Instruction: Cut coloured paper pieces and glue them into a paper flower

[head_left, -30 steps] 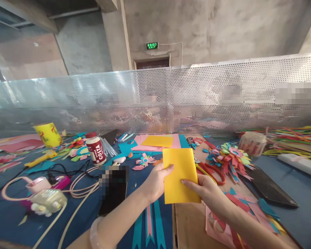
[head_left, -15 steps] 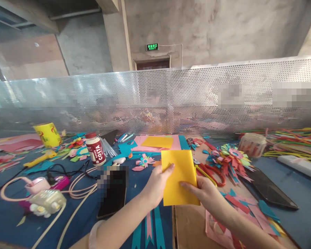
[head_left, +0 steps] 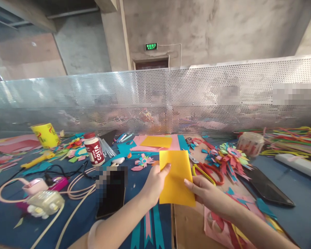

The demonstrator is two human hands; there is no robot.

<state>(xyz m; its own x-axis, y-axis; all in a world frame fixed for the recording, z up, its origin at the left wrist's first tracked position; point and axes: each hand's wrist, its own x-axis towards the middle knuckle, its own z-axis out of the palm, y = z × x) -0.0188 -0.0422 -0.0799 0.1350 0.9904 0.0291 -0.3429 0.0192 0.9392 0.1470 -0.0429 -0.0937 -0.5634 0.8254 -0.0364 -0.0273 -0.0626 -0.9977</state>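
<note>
A folded yellow paper sheet (head_left: 176, 174) is held upright above the table edge between both hands. My left hand (head_left: 152, 185) pinches its left edge with the thumb on the front. My right hand (head_left: 204, 193) grips its lower right side, with the index finger lying across the paper. Red and yellow scissors (head_left: 208, 173) lie on the table just right of the sheet. A small pink paper flower (head_left: 143, 162) lies just beyond my left hand.
A dark phone (head_left: 111, 197) lies left of my left arm, a Costa bottle (head_left: 94, 149) and cables (head_left: 75, 183) further left. A large paper flower (head_left: 229, 155), a black tablet (head_left: 268, 188) and paper scraps lie to the right. A perforated metal screen (head_left: 186, 100) borders the table's far side.
The yellow sheet has sunk slightly and tilted, its lower edge swinging left. My right hand's finger slid lower on the sheet; my left hand kept its hold.
</note>
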